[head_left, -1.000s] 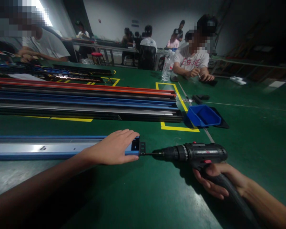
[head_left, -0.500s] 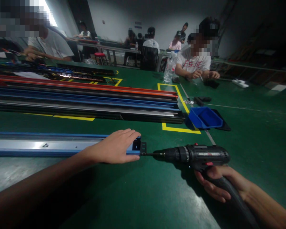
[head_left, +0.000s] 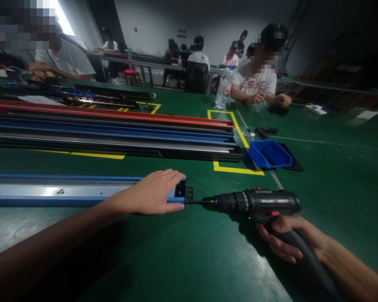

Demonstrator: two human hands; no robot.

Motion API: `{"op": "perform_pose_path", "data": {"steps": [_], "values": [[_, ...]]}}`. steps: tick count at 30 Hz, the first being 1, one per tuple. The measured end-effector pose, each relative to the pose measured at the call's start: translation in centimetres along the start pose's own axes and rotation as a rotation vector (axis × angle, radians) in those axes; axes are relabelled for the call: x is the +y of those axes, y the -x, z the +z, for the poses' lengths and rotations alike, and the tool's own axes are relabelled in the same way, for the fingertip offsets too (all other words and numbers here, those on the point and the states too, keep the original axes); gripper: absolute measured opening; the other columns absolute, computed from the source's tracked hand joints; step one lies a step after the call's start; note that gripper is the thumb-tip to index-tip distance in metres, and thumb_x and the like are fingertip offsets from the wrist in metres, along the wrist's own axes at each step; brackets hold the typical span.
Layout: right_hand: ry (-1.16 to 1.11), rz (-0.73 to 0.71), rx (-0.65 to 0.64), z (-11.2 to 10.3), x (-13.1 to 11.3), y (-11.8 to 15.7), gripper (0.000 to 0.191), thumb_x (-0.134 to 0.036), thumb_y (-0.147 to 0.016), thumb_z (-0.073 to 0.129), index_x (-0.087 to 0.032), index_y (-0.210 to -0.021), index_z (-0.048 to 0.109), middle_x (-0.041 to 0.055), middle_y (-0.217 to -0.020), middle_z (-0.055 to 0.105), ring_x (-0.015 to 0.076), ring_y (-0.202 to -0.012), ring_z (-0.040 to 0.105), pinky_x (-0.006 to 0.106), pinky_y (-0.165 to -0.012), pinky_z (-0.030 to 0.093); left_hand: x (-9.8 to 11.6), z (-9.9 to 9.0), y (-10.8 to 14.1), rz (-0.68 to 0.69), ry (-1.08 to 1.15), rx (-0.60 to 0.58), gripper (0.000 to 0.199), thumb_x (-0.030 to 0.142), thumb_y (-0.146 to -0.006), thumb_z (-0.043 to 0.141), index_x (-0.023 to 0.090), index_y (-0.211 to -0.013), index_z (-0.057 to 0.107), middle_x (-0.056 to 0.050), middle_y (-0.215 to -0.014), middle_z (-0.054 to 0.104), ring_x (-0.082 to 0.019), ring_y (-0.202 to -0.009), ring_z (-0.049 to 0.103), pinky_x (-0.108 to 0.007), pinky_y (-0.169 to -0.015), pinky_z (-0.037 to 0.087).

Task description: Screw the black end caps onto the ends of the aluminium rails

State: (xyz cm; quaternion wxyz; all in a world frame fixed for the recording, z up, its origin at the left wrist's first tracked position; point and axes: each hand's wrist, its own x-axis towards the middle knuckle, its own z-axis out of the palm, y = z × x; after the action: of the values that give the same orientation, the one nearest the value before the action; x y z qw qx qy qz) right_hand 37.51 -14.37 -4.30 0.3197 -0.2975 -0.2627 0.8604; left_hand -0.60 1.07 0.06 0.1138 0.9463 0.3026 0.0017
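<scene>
A long blue-edged metal rail (head_left: 82, 191) lies across the near table from the left. Over its right end rests my left hand (head_left: 154, 192), gripping it with the thumb on the near side and the fingers on the far side. A black end piece with a slotted tab (head_left: 189, 194) sits at that end. My right hand (head_left: 283, 239) is wrapped round the handle of a black cordless drill (head_left: 271, 203), lying on its side. Its long bit (head_left: 201, 202) points left and meets the end piece near its lower corner.
Orange, blue and black rails (head_left: 160, 138) lie parallel beyond the blue one. A blue bin (head_left: 269, 155) stands right of them, within reach of yellow tape (head_left: 239, 170). Water bottles (head_left: 222, 92) stand farther back. Co-workers sit across the table, one in a printed white shirt (head_left: 255, 79).
The drill and my right hand sit very slightly farther left, along with a small shift of the whole view. Both hands keep their hold.
</scene>
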Motion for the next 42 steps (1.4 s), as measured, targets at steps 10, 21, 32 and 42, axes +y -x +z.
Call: {"op": "perform_pose_path", "data": {"steps": [10,21,32,42], "values": [[0.02,-0.005,0.001,0.03,0.11,-0.12,0.024,-0.029,-0.085,0.066,-0.01,-0.094,0.077,0.0003,-0.066,0.062,0.0027,-0.036,0.037,0.016,-0.044,0.046,-0.07,0.03,0.03,0.021,0.016,0.019,0.069,0.06,-0.09,0.064,0.013,-0.14,0.052,-0.018,-0.136,0.062,-0.034,-0.122,0.061,-0.048,-0.103,0.048],[-0.014,0.012,0.0,-0.37,0.18,0.06,0.028,-0.025,-0.085,0.064,-0.007,-0.102,0.077,0.0036,-0.073,0.065,0.0025,-0.038,0.041,0.016,-0.045,0.049,-0.16,0.07,0.02,0.024,0.005,0.01,0.069,0.06,-0.091,0.062,0.013,-0.141,0.051,-0.018,-0.136,0.062,-0.033,-0.123,0.06,-0.047,-0.105,0.046],[-0.003,0.01,-0.021,-0.35,0.15,-0.05,0.029,-0.026,-0.085,0.062,-0.009,-0.104,0.077,0.0045,-0.076,0.065,0.0025,-0.039,0.042,0.017,-0.047,0.049,-0.12,-0.28,0.18,0.102,0.02,0.017,0.053,0.057,-0.095,0.058,0.033,-0.142,0.051,-0.007,-0.116,0.062,-0.027,-0.104,0.061,-0.038,-0.087,0.047],[-0.004,0.014,-0.024,-0.38,0.06,-0.07,0.031,-0.026,-0.085,0.062,-0.008,-0.106,0.077,0.0056,-0.077,0.067,0.0029,-0.039,0.043,0.017,-0.047,0.051,0.06,-0.24,0.03,0.097,0.041,0.015,0.043,0.055,-0.094,0.06,0.028,-0.127,0.058,-0.007,-0.113,0.062,-0.027,-0.103,0.059,-0.039,-0.089,0.045]]}}
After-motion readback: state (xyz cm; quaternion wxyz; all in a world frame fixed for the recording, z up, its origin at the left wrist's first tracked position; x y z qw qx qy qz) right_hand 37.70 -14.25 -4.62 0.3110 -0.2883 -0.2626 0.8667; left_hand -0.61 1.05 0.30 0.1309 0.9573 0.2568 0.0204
